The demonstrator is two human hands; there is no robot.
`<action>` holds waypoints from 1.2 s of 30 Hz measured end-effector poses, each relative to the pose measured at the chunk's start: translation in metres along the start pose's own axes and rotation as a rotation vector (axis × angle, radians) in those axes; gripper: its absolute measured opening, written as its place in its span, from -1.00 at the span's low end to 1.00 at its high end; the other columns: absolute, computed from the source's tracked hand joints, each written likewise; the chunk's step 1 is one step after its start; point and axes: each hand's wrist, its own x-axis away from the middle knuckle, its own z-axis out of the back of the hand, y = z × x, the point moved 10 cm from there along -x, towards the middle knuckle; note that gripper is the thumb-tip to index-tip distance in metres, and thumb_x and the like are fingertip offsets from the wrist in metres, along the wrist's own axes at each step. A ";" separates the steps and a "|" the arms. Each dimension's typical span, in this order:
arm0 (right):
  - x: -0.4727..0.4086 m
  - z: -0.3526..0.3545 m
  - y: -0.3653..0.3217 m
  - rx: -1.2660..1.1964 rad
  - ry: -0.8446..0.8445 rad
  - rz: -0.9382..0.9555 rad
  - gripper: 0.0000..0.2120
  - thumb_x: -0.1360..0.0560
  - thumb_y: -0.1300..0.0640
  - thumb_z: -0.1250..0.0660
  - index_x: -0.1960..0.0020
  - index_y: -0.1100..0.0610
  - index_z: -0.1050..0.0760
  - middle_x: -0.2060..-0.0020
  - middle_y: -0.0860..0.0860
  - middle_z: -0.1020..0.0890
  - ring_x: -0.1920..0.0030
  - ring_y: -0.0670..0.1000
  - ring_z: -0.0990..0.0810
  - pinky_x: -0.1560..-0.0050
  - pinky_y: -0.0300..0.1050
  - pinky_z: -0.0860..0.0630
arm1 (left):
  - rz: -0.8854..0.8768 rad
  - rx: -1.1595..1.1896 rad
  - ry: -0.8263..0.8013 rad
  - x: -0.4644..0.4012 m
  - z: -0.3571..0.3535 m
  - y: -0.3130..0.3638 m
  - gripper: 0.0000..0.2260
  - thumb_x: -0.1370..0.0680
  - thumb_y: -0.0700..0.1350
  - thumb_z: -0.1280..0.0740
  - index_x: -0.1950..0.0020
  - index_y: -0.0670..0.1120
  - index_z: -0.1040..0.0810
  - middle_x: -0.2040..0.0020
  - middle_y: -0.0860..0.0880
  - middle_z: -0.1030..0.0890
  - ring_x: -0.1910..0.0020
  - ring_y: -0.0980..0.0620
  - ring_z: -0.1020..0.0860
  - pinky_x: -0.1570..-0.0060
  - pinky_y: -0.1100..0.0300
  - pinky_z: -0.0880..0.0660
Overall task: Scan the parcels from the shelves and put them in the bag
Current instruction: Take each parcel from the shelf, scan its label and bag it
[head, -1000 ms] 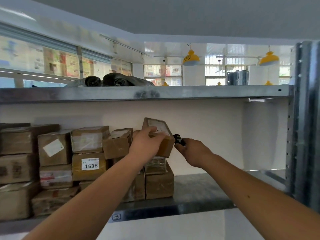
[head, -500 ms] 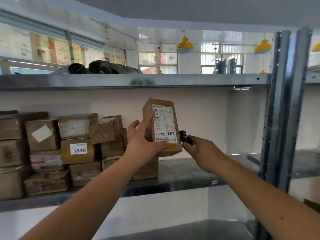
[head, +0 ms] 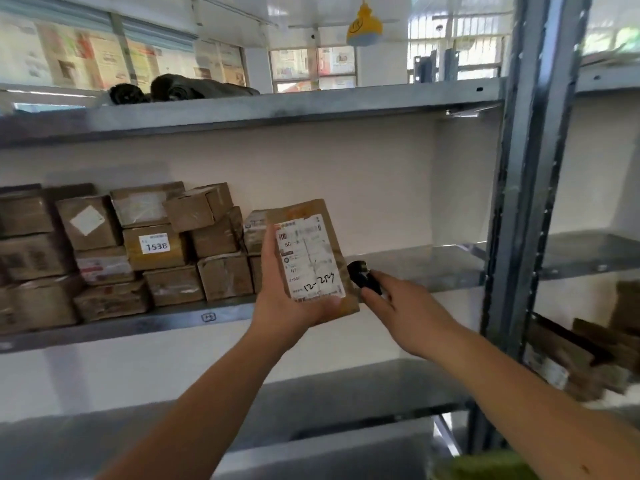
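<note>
My left hand (head: 287,299) grips a small brown cardboard parcel (head: 311,258) in front of the middle shelf, its white shipping label facing me with "12-254" handwritten on it. My thumb lies along the label's lower edge and my fingers wrap the left side. Just right of the parcel, my right hand (head: 405,313) holds a small black scanner (head: 363,277) whose tip points at the parcel's right edge. A stack of brown parcels (head: 156,247) fills the left half of the middle shelf (head: 415,265). A green edge, perhaps the bag (head: 485,465), shows at the bottom right.
A grey steel upright (head: 530,202) stands right of my hands. Dark rolled bags (head: 180,88) lie on the top shelf. More brown parcels (head: 588,358) sit in the neighbouring bay at the lower right. A lower shelf (head: 311,403) runs beneath my arms.
My left hand has lifted the parcel off the stack, turned its label toward me and lowered it. My right hand with the scanner followed alongside. The camera dropped and swung right.
</note>
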 end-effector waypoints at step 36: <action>0.224 -0.188 -0.067 0.191 -0.631 -0.095 -0.54 -0.63 -0.36 -0.11 -0.48 -0.27 -0.35 0.06 -0.10 -0.54 0.13 -0.08 -0.55 0.09 -0.05 -0.58 | 0.278 -0.476 0.013 0.239 0.142 -0.178 0.26 -0.16 0.13 -0.76 -0.54 0.56 0.07 -0.51 0.04 -0.21 -0.35 0.01 -0.33 -0.29 0.04 -0.39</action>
